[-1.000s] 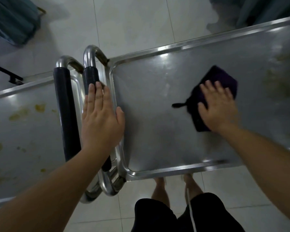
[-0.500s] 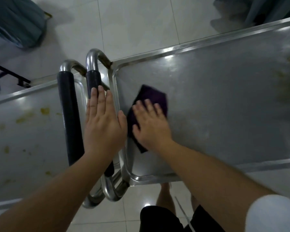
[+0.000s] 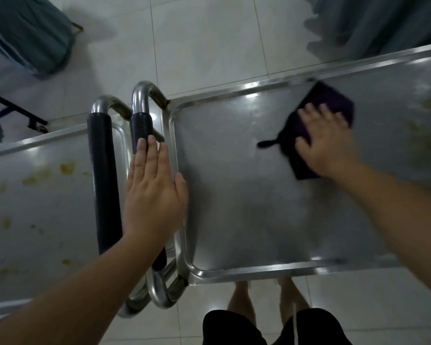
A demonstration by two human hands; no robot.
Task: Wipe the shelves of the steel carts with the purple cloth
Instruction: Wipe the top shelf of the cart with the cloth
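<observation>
On right cart shelf point(image 3: 234, 195): wiping far edge, right hand point(image 3: 326, 145) flat, pressing purple cloth point(image 3: 321, 103); left hand point(image 3: 154, 192) flat, bracing handle point(image 3: 141, 125). Next, likely: stained right end.

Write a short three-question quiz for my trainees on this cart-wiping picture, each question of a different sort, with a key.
1. True or false: the right hand presses the folded purple cloth flat on the shelf of the right-hand steel cart.
2. Multiple choice: the left hand rests on
A. the stained shelf of the left-hand steel cart
B. the black-padded handle of the right-hand cart
C. the purple cloth
3. Fill in: the yellowish stains near the handles lie on the ____-hand cart's shelf.

Key: 1 true; 2 B; 3 left.
</observation>
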